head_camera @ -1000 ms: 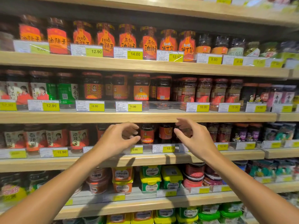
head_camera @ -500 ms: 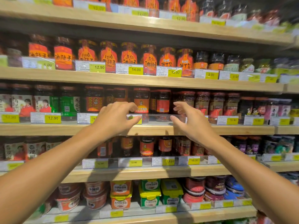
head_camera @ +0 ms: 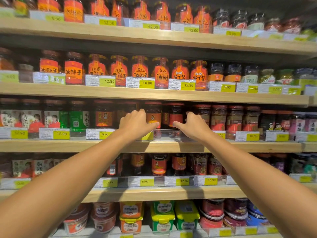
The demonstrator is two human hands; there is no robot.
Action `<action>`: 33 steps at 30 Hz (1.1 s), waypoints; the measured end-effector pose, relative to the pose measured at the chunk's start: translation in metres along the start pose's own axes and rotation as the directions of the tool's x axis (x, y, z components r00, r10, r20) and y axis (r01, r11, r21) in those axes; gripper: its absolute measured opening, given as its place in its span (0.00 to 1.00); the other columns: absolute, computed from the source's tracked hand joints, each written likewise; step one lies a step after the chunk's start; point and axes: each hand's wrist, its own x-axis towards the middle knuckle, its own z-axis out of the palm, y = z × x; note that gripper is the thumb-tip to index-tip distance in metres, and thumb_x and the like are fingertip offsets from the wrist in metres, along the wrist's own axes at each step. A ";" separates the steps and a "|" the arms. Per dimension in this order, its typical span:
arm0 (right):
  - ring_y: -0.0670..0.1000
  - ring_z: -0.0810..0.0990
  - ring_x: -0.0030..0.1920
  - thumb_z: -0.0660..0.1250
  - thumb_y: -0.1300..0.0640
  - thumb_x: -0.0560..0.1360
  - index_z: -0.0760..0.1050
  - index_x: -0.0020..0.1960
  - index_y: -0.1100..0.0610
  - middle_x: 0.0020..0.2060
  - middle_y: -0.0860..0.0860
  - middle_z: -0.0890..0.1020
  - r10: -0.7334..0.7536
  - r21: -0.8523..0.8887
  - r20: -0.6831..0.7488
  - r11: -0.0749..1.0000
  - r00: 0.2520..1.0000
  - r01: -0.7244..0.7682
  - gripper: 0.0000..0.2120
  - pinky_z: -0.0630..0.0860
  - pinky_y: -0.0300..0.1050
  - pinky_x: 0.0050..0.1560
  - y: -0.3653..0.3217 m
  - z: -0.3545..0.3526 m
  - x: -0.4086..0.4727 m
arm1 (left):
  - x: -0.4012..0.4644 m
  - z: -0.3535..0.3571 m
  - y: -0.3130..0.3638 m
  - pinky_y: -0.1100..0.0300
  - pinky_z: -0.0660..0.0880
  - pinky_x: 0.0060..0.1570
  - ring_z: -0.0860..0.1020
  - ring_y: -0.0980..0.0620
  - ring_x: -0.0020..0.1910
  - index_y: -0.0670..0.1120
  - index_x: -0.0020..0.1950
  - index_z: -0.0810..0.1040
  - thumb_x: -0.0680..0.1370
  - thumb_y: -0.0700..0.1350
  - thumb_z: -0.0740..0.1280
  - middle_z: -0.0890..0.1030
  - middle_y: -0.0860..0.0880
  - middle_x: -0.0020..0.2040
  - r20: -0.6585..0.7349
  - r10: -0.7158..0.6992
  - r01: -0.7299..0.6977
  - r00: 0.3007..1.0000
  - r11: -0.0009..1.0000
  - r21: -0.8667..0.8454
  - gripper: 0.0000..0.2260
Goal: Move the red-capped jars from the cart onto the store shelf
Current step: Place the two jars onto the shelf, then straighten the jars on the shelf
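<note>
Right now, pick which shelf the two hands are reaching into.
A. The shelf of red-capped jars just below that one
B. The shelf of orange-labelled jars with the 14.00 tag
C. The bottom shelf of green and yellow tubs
A: the left hand and the right hand are both at the red-capped jars behind the clear front rail, one shelf under the 14.00 tag.

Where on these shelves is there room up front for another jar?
Likely behind the left hand: jars there sit back, between the 16.90 jar and the orange-label jar. Also one shelf down, beside the barcode jar. Right of the right hand, rows are packed.
</note>
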 end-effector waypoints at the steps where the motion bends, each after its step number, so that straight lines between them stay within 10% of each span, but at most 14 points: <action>1: 0.62 0.78 0.57 0.67 0.35 0.74 0.70 0.66 0.62 0.54 0.58 0.80 0.017 0.010 0.009 1.000 1.000 -0.017 0.34 0.77 0.57 0.54 -0.002 0.001 0.003 | 0.002 0.002 0.001 0.52 0.68 0.45 0.78 0.39 0.58 0.43 0.60 0.74 0.74 0.69 0.64 0.80 0.43 0.56 0.002 -0.009 0.009 1.000 1.000 -0.017 0.30; 21: 0.51 0.72 0.35 0.66 0.45 0.79 0.67 0.43 0.57 0.38 0.53 0.75 -0.018 0.068 0.122 0.998 0.992 0.010 0.17 0.65 0.47 0.32 0.004 -0.008 0.003 | 0.041 0.017 -0.002 0.53 0.72 0.55 0.75 0.46 0.59 0.42 0.69 0.69 0.78 0.59 0.68 0.75 0.45 0.65 0.398 0.042 0.108 0.917 0.932 -0.346 0.28; 27: 0.51 0.71 0.37 0.62 0.46 0.82 0.69 0.51 0.60 0.40 0.52 0.73 -0.044 0.048 0.214 0.998 0.976 0.035 0.16 0.66 0.47 0.35 0.001 -0.015 0.001 | 0.042 0.011 -0.008 0.56 0.68 0.47 0.71 0.51 0.46 0.41 0.62 0.69 0.80 0.59 0.64 0.73 0.46 0.54 0.441 0.088 0.059 0.893 0.950 -0.308 0.23; 33: 0.56 0.74 0.43 0.61 0.47 0.82 0.68 0.44 0.58 0.41 0.53 0.74 -0.024 0.013 0.199 1.000 0.980 0.022 0.16 0.70 0.49 0.43 -0.004 -0.014 -0.004 | 0.036 0.011 -0.003 0.53 0.70 0.51 0.75 0.42 0.57 0.38 0.67 0.69 0.81 0.58 0.63 0.75 0.39 0.66 0.409 0.085 0.034 0.908 0.961 -0.274 0.25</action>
